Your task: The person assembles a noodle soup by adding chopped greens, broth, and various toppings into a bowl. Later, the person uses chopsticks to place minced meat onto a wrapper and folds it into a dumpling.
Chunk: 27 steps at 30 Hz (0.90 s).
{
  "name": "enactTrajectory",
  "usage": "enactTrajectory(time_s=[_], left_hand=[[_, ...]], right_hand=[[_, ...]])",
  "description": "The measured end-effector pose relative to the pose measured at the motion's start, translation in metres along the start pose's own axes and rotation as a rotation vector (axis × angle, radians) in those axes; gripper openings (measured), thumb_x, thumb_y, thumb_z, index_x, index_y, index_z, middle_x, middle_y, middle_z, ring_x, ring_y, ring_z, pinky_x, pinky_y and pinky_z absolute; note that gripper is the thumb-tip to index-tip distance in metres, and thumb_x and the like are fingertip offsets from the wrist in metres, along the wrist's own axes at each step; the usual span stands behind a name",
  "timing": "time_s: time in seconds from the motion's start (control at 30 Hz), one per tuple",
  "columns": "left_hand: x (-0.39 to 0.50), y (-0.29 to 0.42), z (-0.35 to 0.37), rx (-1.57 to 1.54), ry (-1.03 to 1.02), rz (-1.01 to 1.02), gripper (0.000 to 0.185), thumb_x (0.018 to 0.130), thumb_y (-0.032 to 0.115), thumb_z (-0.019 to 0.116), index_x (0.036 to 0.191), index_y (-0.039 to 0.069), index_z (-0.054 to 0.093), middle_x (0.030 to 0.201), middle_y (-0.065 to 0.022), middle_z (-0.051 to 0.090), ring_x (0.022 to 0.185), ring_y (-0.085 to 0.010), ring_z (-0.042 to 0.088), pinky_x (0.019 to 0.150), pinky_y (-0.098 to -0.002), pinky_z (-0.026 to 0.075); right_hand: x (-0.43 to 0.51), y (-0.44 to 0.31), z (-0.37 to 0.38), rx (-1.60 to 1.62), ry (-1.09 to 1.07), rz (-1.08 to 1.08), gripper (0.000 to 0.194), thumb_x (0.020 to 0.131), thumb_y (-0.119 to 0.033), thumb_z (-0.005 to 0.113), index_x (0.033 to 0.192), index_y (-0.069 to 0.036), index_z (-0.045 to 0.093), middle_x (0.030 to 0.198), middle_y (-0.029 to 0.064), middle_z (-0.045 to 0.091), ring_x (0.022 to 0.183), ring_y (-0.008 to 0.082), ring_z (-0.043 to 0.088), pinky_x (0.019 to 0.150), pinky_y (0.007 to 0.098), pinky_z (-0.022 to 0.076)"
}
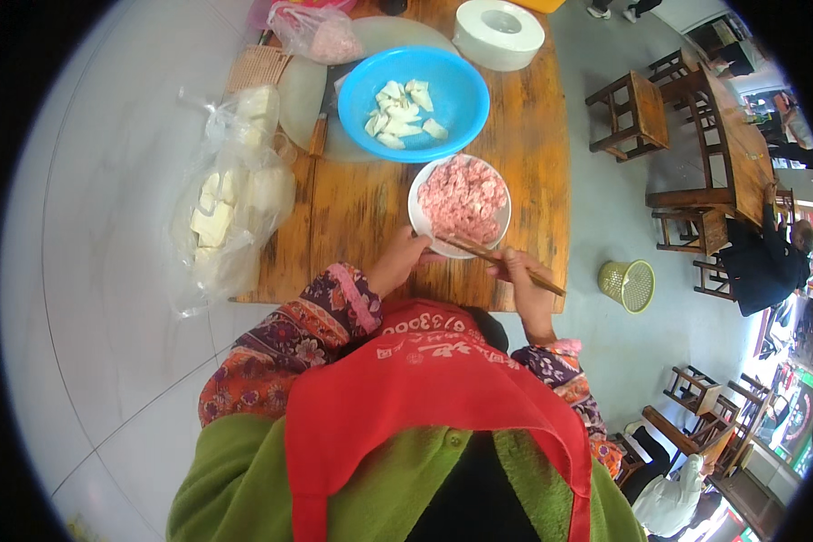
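A white bowl [414,213] full of pink minced meat [462,196] stands on the wooden table [352,217] before me. My left hand [406,257] grips the bowl's near rim at the left. In my right hand [525,281] is a pair of wooden chopsticks [477,249], their tips at the near edge of the meat. Just beyond the bowl sits a blue plastic colander [466,74] holding several cut white pieces [401,112]. A knife with a wooden handle [318,135] lies left of it on a round board [298,101], its blade partly hidden by the colander.
Clear plastic bags with white blocks [213,223] lie along the table's left edge. At the far side are a bag of pale pink mince [333,40] and a round white container [500,34]. A yellow-green basket [627,284] stands on the floor at right. People sit at tables farther right.
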<state>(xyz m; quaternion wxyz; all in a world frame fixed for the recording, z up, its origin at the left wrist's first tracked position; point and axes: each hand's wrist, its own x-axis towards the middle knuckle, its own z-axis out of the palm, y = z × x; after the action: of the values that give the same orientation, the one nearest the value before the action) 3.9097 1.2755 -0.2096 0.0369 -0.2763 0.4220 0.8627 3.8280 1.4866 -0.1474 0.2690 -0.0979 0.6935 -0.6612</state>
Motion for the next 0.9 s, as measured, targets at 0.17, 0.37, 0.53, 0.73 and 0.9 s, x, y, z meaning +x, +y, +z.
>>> enactTrajectory(time_s=[0.17, 0.37, 0.53, 0.73, 0.9], left_hand=[[0.007, 0.004, -0.008, 0.001, 0.011, -0.016, 0.033, 0.086, 0.002, 0.045, 0.117, -0.011, 0.048, 0.114, -0.017, 0.058, 0.102, -0.0264, 0.061, 0.082, -0.0342, 0.056], [0.015, 0.012, -0.015, 0.042, 0.034, -0.05, 0.035, 0.087, 0.003, 0.045, 0.12, -0.008, 0.047, 0.115, -0.0155, 0.058, 0.102, -0.0247, 0.061, 0.08, -0.034, 0.056], [0.021, 0.009, -0.019, 0.048, 0.012, -0.03, 0.036, 0.087, 0.004, 0.045, 0.121, -0.006, 0.049, 0.116, -0.0147, 0.058, 0.103, -0.0231, 0.06, 0.081, -0.0332, 0.056], [0.021, 0.009, -0.02, 0.054, 0.035, -0.059, 0.035, 0.087, 0.004, 0.045, 0.119, -0.007, 0.05, 0.112, -0.0156, 0.059, 0.1, -0.0235, 0.062, 0.081, -0.0338, 0.055], [0.026, 0.007, -0.026, 0.023, 0.002, -0.031, 0.034, 0.087, 0.004, 0.045, 0.119, -0.006, 0.05, 0.11, -0.0156, 0.06, 0.096, -0.0239, 0.063, 0.08, -0.0338, 0.055]], right_hand=[[0.0, -0.004, 0.001, 0.039, 0.032, 0.143, 0.03, 0.096, -0.021, 0.052, 0.101, 0.006, 0.063, 0.089, 0.0107, 0.066, 0.079, 0.0156, 0.066, 0.072, 0.0256, 0.054], [0.003, -0.008, 0.004, 0.049, 0.031, 0.231, 0.033, 0.097, -0.023, 0.051, 0.105, 0.008, 0.06, 0.096, 0.0143, 0.065, 0.085, 0.0212, 0.067, 0.081, 0.0316, 0.0545], [0.03, -0.006, 0.017, -0.059, 0.047, -0.128, 0.03, 0.097, -0.018, 0.048, 0.104, 0.009, 0.059, 0.096, 0.0152, 0.065, 0.085, 0.0218, 0.066, 0.079, 0.0303, 0.054], [0.038, 0.016, 0.021, -0.22, 0.022, 0.002, 0.027, 0.097, -0.016, 0.048, 0.099, 0.009, 0.059, 0.093, 0.0142, 0.065, 0.086, 0.0201, 0.066, 0.08, 0.0285, 0.0536], [0.037, -0.004, 0.033, -0.487, -0.032, 0.067, 0.024, 0.096, -0.014, 0.049, 0.096, 0.007, 0.06, 0.092, 0.0134, 0.065, 0.085, 0.0197, 0.067, 0.079, 0.0291, 0.054]])
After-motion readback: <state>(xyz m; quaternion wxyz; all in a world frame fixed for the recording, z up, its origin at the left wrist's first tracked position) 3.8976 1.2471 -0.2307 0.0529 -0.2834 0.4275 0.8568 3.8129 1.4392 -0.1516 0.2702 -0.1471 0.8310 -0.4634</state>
